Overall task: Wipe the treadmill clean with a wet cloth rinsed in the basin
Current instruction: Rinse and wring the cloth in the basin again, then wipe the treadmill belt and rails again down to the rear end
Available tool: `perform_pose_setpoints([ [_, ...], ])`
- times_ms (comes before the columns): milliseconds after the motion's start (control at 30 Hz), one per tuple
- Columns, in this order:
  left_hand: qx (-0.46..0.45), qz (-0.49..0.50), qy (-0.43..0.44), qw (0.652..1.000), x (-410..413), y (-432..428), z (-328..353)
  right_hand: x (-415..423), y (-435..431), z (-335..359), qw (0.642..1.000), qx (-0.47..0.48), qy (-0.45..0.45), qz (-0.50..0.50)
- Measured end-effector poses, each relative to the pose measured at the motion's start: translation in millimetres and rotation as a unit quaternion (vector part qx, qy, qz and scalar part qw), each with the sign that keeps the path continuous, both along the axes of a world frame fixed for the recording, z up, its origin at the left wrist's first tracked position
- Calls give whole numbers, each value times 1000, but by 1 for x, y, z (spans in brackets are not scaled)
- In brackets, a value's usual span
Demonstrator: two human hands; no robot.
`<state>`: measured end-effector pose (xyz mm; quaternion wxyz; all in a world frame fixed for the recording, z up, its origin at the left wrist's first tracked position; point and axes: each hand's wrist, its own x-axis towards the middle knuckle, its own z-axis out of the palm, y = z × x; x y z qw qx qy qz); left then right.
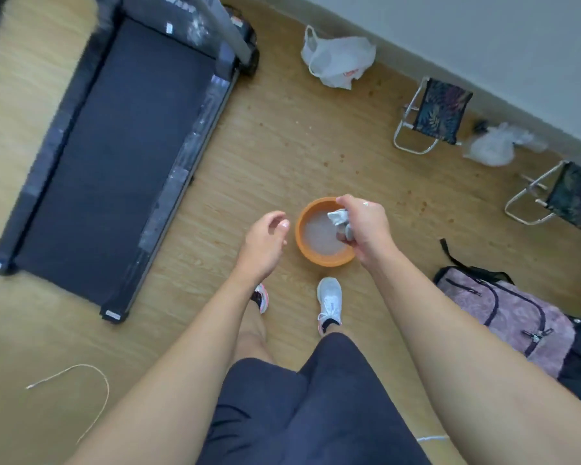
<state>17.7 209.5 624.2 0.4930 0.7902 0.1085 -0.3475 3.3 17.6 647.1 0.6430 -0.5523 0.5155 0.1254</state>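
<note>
The grey cloth (340,222), bunched over the cloudy water in the orange basin (316,260) at mid-frame, is gripped by the right hand (368,229) with curled fingers (349,200), the left hand (265,243) hangs loosely open and empty, so the treadmill (114,146) at upper left seemingly awaits wiping.

No text legible.
- Treadmill (114,146): white lettering (176,3) on the front cover, too blurred to read.
- Small white sticker (169,27) on the same cover: nothing resolvable.
- Pale labels (113,314) on the rear end caps: unreadable.
- White plastic bag (337,57) on the floor: red print (351,73), letters not distinguishable.
</note>
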Motion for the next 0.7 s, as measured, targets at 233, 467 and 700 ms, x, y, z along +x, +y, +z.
perform_pose_setpoints([
  [233, 116, 134, -104, 979, -58, 106, 129, 29, 116, 138, 928, -90, -132, 338],
  [467, 179, 302, -175, 920, -89, 215, 198, 52, 257, 229, 797, -146, -211, 547],
  [700, 158, 426, -142, 879, -90, 325, 187, 99, 409, 238, 722, -183, -267, 612],
])
